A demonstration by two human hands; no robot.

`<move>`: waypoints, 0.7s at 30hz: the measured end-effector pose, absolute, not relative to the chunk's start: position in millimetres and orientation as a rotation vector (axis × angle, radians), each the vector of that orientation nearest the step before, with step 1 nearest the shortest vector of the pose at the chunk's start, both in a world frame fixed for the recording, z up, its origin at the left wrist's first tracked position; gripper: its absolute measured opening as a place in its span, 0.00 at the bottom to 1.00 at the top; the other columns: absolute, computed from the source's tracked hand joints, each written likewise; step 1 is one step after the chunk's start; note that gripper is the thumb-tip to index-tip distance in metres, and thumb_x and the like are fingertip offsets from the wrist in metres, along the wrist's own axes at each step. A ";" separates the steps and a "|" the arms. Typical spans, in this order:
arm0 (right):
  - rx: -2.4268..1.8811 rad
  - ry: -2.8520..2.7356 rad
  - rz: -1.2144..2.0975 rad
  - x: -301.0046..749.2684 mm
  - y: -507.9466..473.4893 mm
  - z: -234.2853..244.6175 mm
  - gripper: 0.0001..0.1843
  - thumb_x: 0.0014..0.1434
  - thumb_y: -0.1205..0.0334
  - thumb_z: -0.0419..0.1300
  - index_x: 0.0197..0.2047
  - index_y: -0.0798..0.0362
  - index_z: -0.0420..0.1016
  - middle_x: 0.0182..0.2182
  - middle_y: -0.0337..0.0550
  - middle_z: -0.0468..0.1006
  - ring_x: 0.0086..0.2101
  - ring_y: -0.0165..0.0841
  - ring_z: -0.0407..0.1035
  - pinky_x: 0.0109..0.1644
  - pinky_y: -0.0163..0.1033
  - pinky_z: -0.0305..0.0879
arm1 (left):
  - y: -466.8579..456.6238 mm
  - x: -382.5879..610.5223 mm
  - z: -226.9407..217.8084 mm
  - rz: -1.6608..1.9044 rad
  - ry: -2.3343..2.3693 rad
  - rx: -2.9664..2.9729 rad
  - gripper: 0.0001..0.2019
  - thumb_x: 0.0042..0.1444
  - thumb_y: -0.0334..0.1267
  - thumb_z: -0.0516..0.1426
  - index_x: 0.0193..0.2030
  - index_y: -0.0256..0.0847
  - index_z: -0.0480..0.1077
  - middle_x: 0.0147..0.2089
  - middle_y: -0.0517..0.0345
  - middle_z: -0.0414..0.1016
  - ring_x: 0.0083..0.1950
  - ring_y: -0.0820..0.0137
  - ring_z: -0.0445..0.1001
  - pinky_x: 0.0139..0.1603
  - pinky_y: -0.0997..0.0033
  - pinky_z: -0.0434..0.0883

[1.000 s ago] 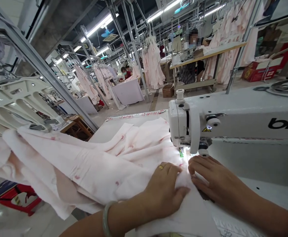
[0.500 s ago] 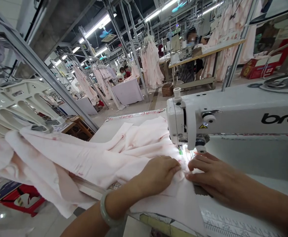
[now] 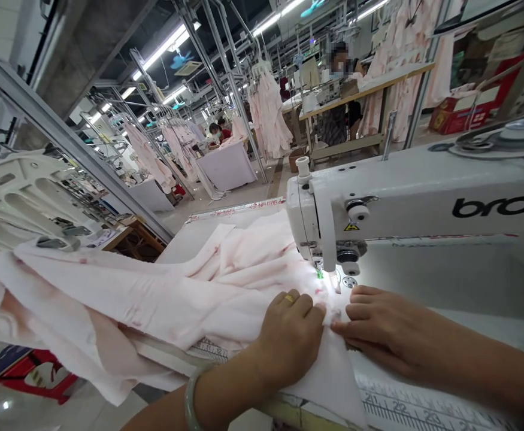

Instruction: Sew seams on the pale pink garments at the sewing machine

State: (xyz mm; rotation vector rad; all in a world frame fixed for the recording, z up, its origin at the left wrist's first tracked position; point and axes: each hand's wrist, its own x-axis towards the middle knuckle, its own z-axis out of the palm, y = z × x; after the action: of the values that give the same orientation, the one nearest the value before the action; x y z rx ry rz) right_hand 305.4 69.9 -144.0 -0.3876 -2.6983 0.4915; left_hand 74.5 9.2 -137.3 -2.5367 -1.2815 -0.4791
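Pale pink plush fabric spreads over the sewing table and drapes off its left side. One edge of it runs under the lit needle area of a white sewing machine. My left hand, with a ring and a bangle on that arm, is closed on the fabric just in front of the needle. To its right, my right hand has its fingers pressed together at the fabric's edge, thumb side partly hidden. A strip of the fabric hangs toward me between and below both hands.
A printed ruler strip runs along the table's front edge. White plastic slats stand at left, above a red stool. Behind are hanging pink garments and a person at another machine.
My left hand has curled into a tighter fist on the fabric. My right hand's fingers have drawn back from beneath the machine head. The whole view has shifted slightly.
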 end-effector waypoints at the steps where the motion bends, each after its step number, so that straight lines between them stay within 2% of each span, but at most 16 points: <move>1: -0.391 -2.703 0.503 305.5 69.6 -144.1 0.17 0.79 0.63 0.50 0.42 0.49 0.78 0.32 0.42 0.75 0.35 0.39 0.67 0.42 0.46 0.58 | 9.8 74.2 -137.4 -0.515 -1.217 -2.527 0.08 0.67 0.28 0.53 0.45 0.39 0.73 0.34 0.53 0.74 0.36 0.60 0.71 0.37 0.59 0.71; 4: -0.401 -2.714 0.539 306.0 69.1 -144.7 0.17 0.79 0.62 0.49 0.42 0.49 0.78 0.33 0.42 0.75 0.36 0.39 0.68 0.43 0.46 0.58 | 12.1 74.2 -137.4 -0.679 -1.116 -2.499 0.10 0.69 0.29 0.52 0.47 0.37 0.75 0.37 0.51 0.76 0.37 0.61 0.72 0.38 0.60 0.72; 7: -0.403 -2.715 0.543 305.9 69.7 -145.4 0.17 0.79 0.62 0.49 0.44 0.48 0.78 0.34 0.42 0.76 0.37 0.39 0.69 0.44 0.46 0.58 | 15.6 74.5 -139.9 -0.794 -1.150 -2.558 0.12 0.70 0.29 0.52 0.49 0.37 0.76 0.47 0.48 0.81 0.46 0.60 0.76 0.47 0.59 0.76; 10: -0.404 -2.730 0.544 305.2 70.3 -145.3 0.16 0.79 0.62 0.49 0.44 0.47 0.79 0.33 0.41 0.76 0.36 0.39 0.69 0.43 0.46 0.58 | 19.0 74.3 -143.7 -0.767 -1.222 -2.764 0.12 0.70 0.28 0.52 0.48 0.39 0.77 0.48 0.50 0.82 0.52 0.62 0.78 0.56 0.59 0.77; 14: -0.393 -2.729 0.593 306.1 70.5 -143.1 0.17 0.79 0.62 0.49 0.43 0.47 0.79 0.33 0.41 0.76 0.36 0.38 0.70 0.42 0.45 0.60 | 19.3 72.7 -142.6 -0.663 -1.236 -2.899 0.11 0.69 0.30 0.53 0.48 0.38 0.77 0.50 0.49 0.82 0.56 0.59 0.77 0.64 0.56 0.75; 17: -0.410 -2.659 0.563 308.1 73.9 -143.2 0.18 0.79 0.60 0.50 0.41 0.48 0.79 0.32 0.40 0.77 0.35 0.37 0.71 0.44 0.45 0.64 | 16.7 69.4 -138.8 -0.638 -1.182 -2.854 0.12 0.71 0.33 0.53 0.52 0.37 0.76 0.57 0.44 0.79 0.65 0.55 0.73 0.68 0.53 0.73; 19: -0.444 -2.559 0.421 309.1 78.2 -145.9 0.17 0.78 0.61 0.50 0.42 0.49 0.79 0.38 0.43 0.80 0.38 0.38 0.74 0.47 0.47 0.67 | 15.1 66.4 -137.9 -0.615 -1.192 -2.816 0.13 0.72 0.35 0.53 0.55 0.36 0.76 0.61 0.42 0.77 0.67 0.54 0.72 0.68 0.52 0.73; 21: -0.467 -2.472 0.234 309.4 82.8 -150.5 0.13 0.77 0.61 0.53 0.52 0.49 0.79 0.48 0.46 0.83 0.47 0.41 0.77 0.51 0.49 0.69 | 14.4 63.6 -139.0 -0.568 -1.209 -2.830 0.14 0.73 0.37 0.52 0.58 0.37 0.76 0.62 0.41 0.77 0.64 0.55 0.75 0.66 0.53 0.75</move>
State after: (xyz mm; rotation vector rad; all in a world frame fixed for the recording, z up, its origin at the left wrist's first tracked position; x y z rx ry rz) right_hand 309.4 82.8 -150.5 -0.4666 -2.4717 0.2345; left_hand 63.6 14.4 -139.0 -2.8302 -1.2090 -0.5679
